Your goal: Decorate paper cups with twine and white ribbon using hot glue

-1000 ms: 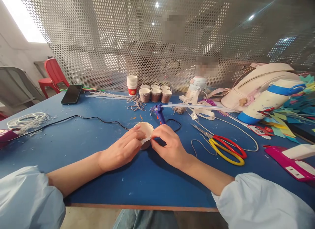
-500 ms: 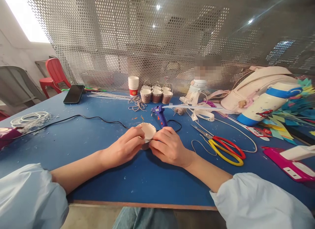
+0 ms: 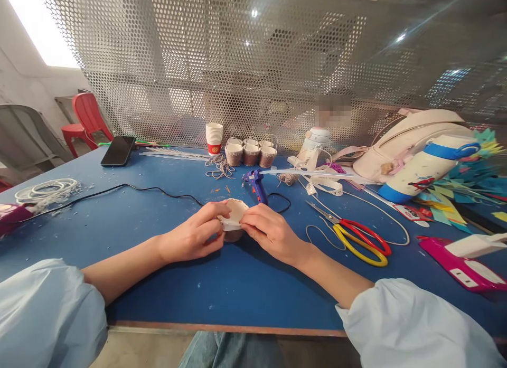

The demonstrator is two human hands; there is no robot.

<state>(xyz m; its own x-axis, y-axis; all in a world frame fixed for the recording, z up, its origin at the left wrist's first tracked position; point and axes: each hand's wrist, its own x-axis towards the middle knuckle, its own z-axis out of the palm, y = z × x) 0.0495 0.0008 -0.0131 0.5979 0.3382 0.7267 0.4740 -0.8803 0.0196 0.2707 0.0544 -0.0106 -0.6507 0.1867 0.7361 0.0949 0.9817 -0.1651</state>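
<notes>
Between my hands, low over the blue table, is a small paper cup (image 3: 233, 235) with a brown lower side and a pale inside. Part of its far rim looks trimmed with a beaded or twisted edge. My left hand (image 3: 197, 232) pinches the cup's rim from the left, thumb and fingers closed. On the other side my right hand (image 3: 269, 229) grips the rim with its fingertips pressed together. Just beyond them stands a blue glue gun (image 3: 257, 186) with a long clear glue stick in its back.
Several small handled cups (image 3: 251, 154) and a stack of paper cups (image 3: 214, 138) stand at the back. To the right lie scissors (image 3: 356, 236), a pink power strip (image 3: 455, 265), a water bottle (image 3: 428, 164) and a backpack (image 3: 412, 130). A black phone (image 3: 118, 150) and a cable (image 3: 130, 186) are left.
My fingers have shifted along the cup's near rim, and more of its brown side now shows below. My left hand has moved slightly left.
</notes>
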